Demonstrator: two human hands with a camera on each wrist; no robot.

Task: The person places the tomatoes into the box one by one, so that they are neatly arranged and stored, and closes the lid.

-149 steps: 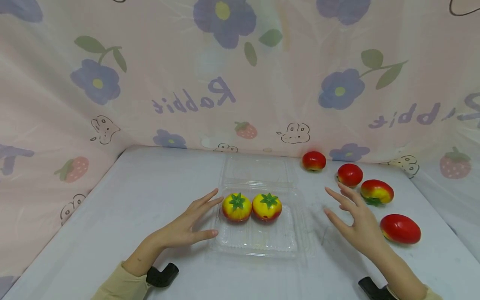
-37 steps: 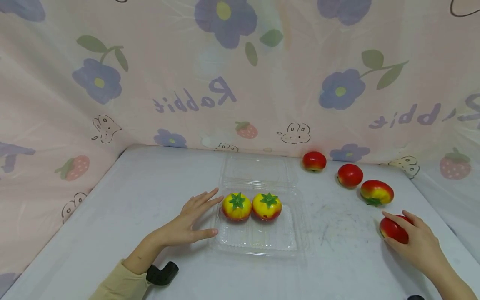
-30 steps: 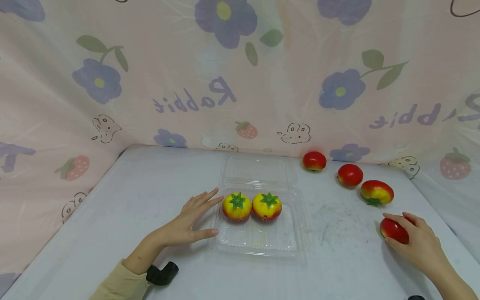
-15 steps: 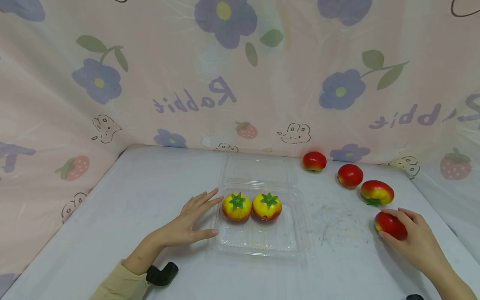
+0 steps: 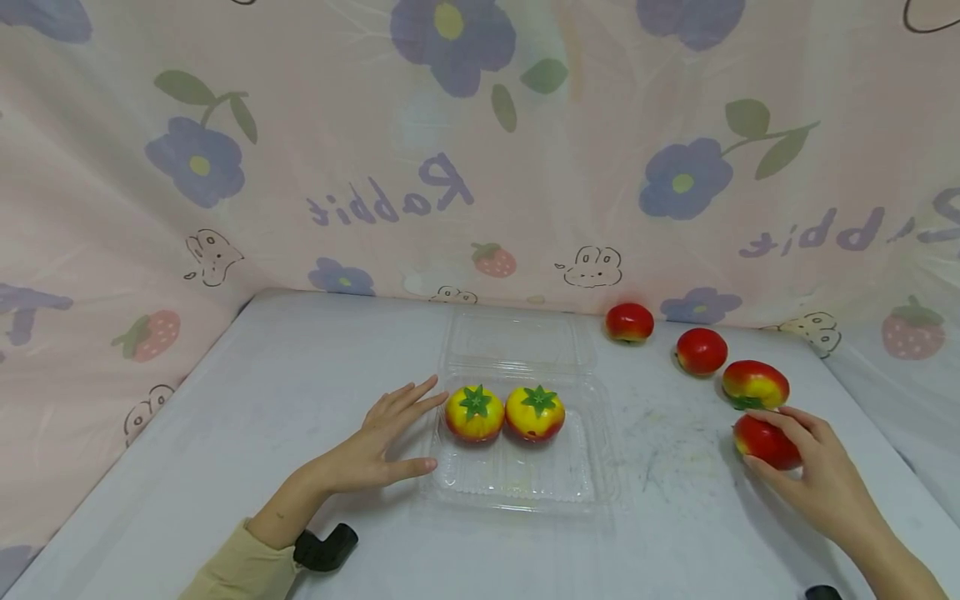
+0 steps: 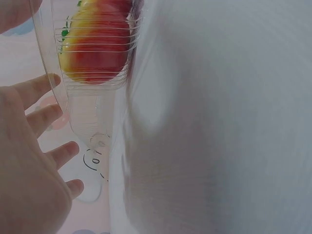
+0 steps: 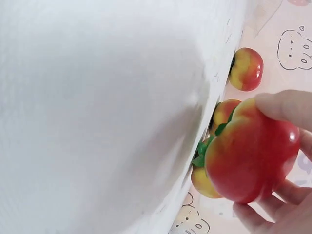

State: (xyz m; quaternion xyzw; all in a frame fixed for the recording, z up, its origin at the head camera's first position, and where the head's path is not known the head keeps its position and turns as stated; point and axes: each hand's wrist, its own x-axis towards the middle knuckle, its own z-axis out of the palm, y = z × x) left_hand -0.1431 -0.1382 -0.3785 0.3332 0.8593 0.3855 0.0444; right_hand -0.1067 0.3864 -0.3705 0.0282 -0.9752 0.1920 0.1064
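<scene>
My right hand [image 5: 813, 475] holds a glossy red toy tomato [image 7: 251, 153] with a yellow end and green leafy top, thumb on one side and fingers on the other. In the head view this tomato overlaps the shadowed table just in front of another one. My left hand [image 5: 382, 437] lies with fingers spread at the left edge of a clear plastic clamshell box [image 5: 517, 500]. In the left wrist view its fingertips [image 6: 56, 80] are right at the box rim. Inside the box, two yellow-red toy tomatoes [image 5: 474, 414] sit side by side, green star tops up.
Three more toy tomatoes rest on the white table at the back right: one by the curtain [image 5: 628, 322], a middle red tomato [image 5: 701, 351] and a yellow-red tomato [image 5: 755, 384]. The box lid [image 5: 517, 340] lies folded back towards the patterned curtain.
The right hand went to the nearest right-hand tomato, took hold of it and has shifted it left and away from the person. The left hand and the box have stayed put.
</scene>
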